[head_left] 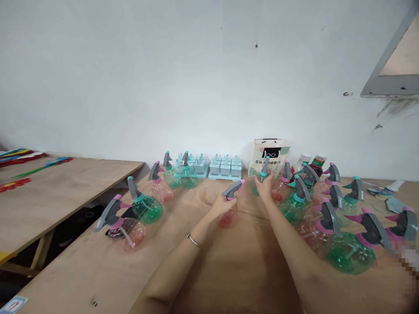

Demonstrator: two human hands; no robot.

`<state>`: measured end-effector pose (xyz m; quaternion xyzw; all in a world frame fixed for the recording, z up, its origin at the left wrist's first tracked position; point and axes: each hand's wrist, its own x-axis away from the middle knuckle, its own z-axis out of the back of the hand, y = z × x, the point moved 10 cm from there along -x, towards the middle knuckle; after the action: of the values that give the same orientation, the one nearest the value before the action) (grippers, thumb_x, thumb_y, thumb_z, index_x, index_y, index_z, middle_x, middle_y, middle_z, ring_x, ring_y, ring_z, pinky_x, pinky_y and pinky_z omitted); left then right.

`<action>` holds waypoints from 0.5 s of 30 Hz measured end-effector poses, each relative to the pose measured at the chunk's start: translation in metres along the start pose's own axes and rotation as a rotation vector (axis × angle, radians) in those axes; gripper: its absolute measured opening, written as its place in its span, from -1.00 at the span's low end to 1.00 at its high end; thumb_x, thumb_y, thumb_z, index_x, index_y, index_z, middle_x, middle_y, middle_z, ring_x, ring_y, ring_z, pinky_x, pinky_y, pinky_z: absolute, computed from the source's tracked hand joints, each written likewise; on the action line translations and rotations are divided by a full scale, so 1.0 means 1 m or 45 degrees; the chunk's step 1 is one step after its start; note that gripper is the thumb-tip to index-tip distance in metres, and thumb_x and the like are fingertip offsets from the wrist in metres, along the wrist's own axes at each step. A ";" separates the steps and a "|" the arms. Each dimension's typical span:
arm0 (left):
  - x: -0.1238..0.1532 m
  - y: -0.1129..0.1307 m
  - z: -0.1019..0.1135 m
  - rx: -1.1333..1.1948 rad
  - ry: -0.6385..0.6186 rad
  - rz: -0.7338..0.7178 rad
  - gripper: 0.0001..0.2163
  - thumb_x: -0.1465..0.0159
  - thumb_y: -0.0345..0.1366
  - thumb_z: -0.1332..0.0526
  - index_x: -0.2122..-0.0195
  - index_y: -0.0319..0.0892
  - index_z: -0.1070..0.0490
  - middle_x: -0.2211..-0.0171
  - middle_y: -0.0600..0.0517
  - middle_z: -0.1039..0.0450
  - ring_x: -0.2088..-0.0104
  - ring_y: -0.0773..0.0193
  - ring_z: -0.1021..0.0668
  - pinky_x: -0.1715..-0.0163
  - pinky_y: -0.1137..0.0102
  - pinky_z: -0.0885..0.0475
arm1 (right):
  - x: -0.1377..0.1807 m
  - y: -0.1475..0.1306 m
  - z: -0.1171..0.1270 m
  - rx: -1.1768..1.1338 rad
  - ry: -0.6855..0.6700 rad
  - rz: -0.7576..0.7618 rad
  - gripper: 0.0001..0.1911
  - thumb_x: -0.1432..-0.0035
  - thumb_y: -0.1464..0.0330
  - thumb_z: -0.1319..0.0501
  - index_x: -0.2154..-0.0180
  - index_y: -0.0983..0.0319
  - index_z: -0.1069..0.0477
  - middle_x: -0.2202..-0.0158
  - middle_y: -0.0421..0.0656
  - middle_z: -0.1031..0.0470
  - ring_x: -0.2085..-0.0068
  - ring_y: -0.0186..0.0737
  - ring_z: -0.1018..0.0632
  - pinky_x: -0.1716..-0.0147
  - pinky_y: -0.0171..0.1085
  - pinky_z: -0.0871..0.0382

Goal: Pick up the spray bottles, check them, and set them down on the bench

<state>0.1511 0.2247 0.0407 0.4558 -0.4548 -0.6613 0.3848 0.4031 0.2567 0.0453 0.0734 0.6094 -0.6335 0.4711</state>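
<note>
My left hand point(223, 206) is closed around the neck of a pink spray bottle point(228, 219), just below its grey trigger head. The bottle stands upright at the middle of the table. Farther off to the right, my right hand point(265, 185) grips a green spray bottle point(256, 189) near its turquoise collar, in front of a paper bag. Part of each bottle is hidden by the fingers. Beside my right hand stands another pink spray bottle point(280, 190).
Several pink and green spray bottles stand at left, such as one green bottle point(151, 210), and more crowd the right, including another point(352, 257). Ice-pop moulds point(225, 170) and a paper bag point(276, 159) line the wall. A second table point(65, 192) is at left.
</note>
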 end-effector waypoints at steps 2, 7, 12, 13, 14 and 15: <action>0.004 0.001 0.008 -0.011 0.032 0.035 -0.86 -0.02 -0.29 -0.38 0.37 -0.14 -0.55 0.58 0.10 -0.41 0.42 0.24 -0.49 0.31 0.36 -0.41 | 0.008 -0.007 -0.001 -0.011 -0.043 0.057 -0.30 -0.10 -0.05 -0.17 -0.09 0.32 -0.23 -0.03 0.22 -0.41 -0.09 0.21 -0.42 -0.10 0.16 -0.29; 0.016 0.031 0.016 0.303 -0.067 0.051 -0.57 0.00 -0.20 -0.45 0.08 -0.16 -0.56 0.22 -0.07 -0.62 0.04 0.07 -0.57 -0.02 0.23 -0.41 | 0.061 -0.033 -0.001 -0.145 -0.321 0.245 -0.55 -0.07 0.02 -0.22 0.13 0.21 -0.40 0.18 -0.04 -0.41 0.08 0.03 -0.49 0.03 0.02 -0.43; 0.031 0.065 0.024 0.555 -0.051 0.077 -0.52 0.10 -0.23 -0.51 0.10 -0.18 -0.59 0.16 -0.09 -0.62 0.14 0.14 -0.59 0.05 0.29 -0.43 | 0.114 -0.049 0.029 -0.276 -0.363 0.314 -0.70 -0.11 0.13 -0.23 0.19 0.17 -0.41 0.28 -0.12 -0.42 0.16 -0.04 -0.50 0.12 -0.07 -0.46; 0.035 0.067 0.022 0.586 -0.068 0.114 -0.53 0.11 -0.24 -0.52 0.12 -0.18 -0.60 0.20 -0.07 -0.62 0.20 0.18 -0.59 0.09 0.31 -0.43 | 0.120 -0.051 0.034 -0.290 -0.368 0.326 -0.72 -0.11 0.14 -0.24 0.20 0.16 -0.41 0.28 -0.12 -0.43 0.17 -0.05 -0.50 0.14 -0.07 -0.47; 0.039 0.068 0.018 0.620 -0.089 0.159 -0.53 0.12 -0.25 -0.52 0.13 -0.18 -0.60 0.25 -0.05 -0.62 0.26 0.22 -0.58 0.14 0.32 -0.44 | 0.124 -0.053 0.039 -0.302 -0.366 0.332 -0.74 -0.12 0.16 -0.24 0.20 0.16 -0.41 0.28 -0.12 -0.43 0.18 -0.05 -0.50 0.15 -0.07 -0.47; 0.042 0.069 0.014 0.653 -0.115 0.204 -0.53 0.12 -0.25 -0.52 0.13 -0.18 -0.60 0.28 -0.04 -0.61 0.30 0.25 -0.57 0.17 0.33 -0.45 | 0.127 -0.055 0.042 -0.313 -0.361 0.336 -0.76 -0.12 0.17 -0.24 0.21 0.15 -0.41 0.28 -0.12 -0.44 0.19 -0.05 -0.50 0.16 -0.07 -0.47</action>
<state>0.1322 0.1691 0.0983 0.4709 -0.6587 -0.5118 0.2872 0.3167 0.1468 0.0098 0.0049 0.5948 -0.4914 0.6362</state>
